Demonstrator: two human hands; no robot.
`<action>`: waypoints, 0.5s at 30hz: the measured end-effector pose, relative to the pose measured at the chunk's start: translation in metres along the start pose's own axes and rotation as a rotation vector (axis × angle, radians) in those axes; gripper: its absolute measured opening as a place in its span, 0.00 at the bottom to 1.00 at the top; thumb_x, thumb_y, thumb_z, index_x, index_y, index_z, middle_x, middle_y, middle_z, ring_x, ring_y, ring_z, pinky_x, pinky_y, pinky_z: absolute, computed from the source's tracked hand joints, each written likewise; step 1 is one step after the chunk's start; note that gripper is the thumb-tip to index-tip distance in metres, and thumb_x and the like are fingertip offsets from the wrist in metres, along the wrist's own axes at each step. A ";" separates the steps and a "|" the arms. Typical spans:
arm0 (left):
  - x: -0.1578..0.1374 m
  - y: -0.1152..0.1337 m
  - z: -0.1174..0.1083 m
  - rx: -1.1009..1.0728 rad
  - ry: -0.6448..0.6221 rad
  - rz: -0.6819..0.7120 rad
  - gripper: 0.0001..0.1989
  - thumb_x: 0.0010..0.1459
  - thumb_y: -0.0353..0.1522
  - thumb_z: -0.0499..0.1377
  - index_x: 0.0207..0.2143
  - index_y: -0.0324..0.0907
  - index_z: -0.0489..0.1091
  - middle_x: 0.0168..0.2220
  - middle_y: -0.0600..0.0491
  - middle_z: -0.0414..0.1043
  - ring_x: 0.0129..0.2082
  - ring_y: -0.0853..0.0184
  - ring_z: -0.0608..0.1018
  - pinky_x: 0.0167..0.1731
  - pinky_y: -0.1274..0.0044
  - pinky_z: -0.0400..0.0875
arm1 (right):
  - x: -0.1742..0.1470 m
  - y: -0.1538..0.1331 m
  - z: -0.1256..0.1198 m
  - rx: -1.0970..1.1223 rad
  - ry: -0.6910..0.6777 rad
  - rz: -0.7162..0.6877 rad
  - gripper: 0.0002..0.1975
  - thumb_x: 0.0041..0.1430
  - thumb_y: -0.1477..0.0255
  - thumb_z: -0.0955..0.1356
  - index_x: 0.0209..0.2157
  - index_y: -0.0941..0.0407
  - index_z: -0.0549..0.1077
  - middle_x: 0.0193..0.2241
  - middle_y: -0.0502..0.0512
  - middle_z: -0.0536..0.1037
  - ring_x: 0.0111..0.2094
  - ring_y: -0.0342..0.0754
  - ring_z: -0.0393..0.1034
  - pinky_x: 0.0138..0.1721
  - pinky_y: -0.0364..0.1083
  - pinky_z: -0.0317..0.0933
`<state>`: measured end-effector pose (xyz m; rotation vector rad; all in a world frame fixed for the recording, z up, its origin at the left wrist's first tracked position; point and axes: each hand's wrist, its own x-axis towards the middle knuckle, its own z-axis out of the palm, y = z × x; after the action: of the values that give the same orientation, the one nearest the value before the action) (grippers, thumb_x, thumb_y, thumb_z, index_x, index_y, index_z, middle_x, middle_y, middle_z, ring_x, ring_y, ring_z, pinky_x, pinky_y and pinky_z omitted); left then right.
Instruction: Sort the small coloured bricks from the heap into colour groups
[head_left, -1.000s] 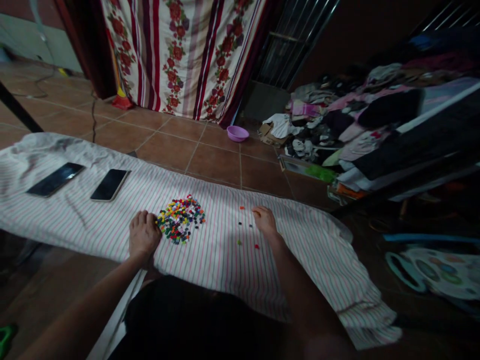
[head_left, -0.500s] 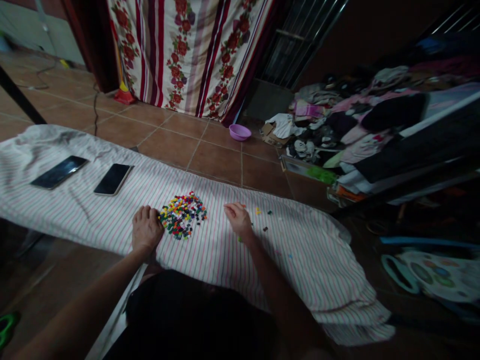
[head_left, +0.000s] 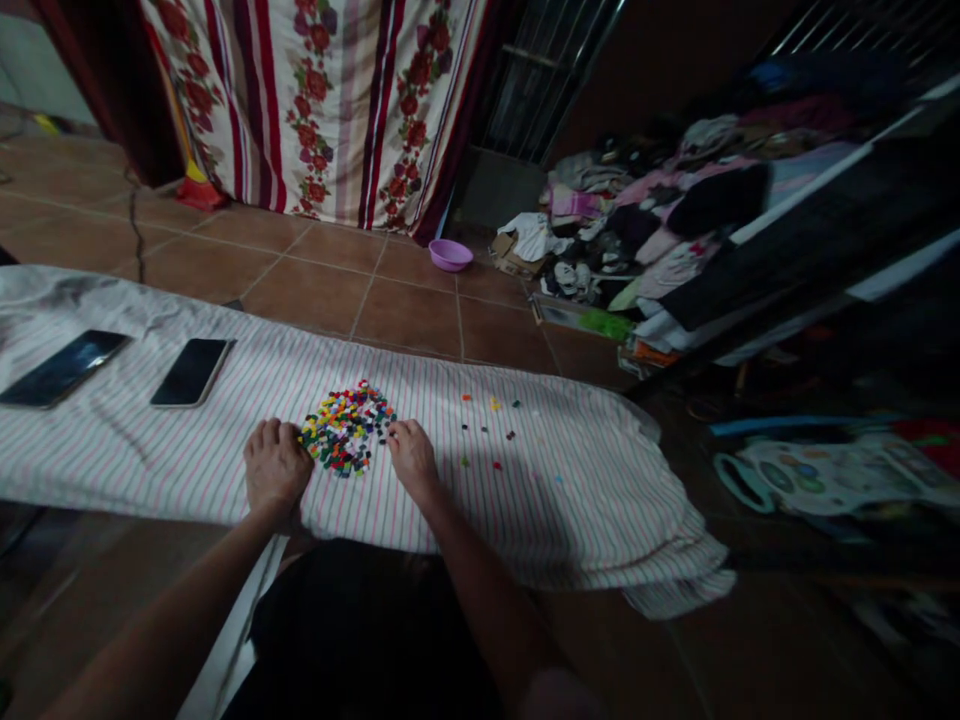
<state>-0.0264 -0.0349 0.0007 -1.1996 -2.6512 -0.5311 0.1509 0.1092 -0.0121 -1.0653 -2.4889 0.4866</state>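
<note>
A pile of small colourful plastic pieces (head_left: 345,430) lies on a striped cloth (head_left: 465,520). Against the pile's left edge rests my left hand (head_left: 277,465), palm down, its fingers slightly bent and holding nothing that shows. My right hand (head_left: 414,458) is at the pile's right edge, thumb and fingertips drawn together beside a dark piece. Whether that piece is between the fingertips is too small to tell. To the right, several small groups of pieces are spread apart, among them a yellow group (head_left: 494,404), a red one (head_left: 497,465) and a light blue one (head_left: 558,479).
Two dark-screened devices, a larger one (head_left: 64,370) and a phone (head_left: 192,372), lie on the cloth at left. Beyond the far edge, a purple basin (head_left: 451,255) stands on the tiled floor. Heaped clothes (head_left: 637,215) fill the right background. A floral curtain (head_left: 337,110) hangs behind.
My right hand has moved left from the spread-out groups to the pile's right edge, uncovering several pieces. My left hand stays by the pile. The camera view has shifted to the right.
</note>
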 end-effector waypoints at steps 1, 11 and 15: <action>0.000 0.000 -0.001 -0.001 -0.005 -0.004 0.12 0.59 0.31 0.49 0.42 0.38 0.68 0.46 0.40 0.68 0.55 0.51 0.66 0.53 0.62 0.60 | -0.002 -0.001 0.001 -0.004 0.021 -0.003 0.04 0.62 0.76 0.66 0.38 0.54 0.73 0.38 0.56 0.73 0.43 0.49 0.68 0.46 0.46 0.62; 0.000 0.002 -0.008 0.019 -0.054 -0.003 0.15 0.58 0.32 0.48 0.44 0.38 0.69 0.47 0.40 0.68 0.54 0.51 0.67 0.51 0.61 0.61 | -0.009 -0.003 0.006 0.009 0.109 -0.010 0.08 0.62 0.78 0.64 0.41 0.53 0.71 0.40 0.54 0.75 0.45 0.48 0.68 0.50 0.47 0.62; 0.001 0.003 -0.010 0.027 -0.057 0.010 0.14 0.58 0.32 0.48 0.43 0.38 0.69 0.45 0.40 0.68 0.52 0.52 0.68 0.51 0.61 0.61 | -0.011 -0.003 0.006 0.011 0.117 -0.020 0.12 0.60 0.81 0.63 0.43 0.53 0.71 0.41 0.54 0.75 0.46 0.48 0.68 0.51 0.48 0.62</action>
<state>-0.0246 -0.0364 0.0105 -1.2373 -2.6893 -0.4643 0.1532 0.0984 -0.0180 -1.0325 -2.3893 0.4194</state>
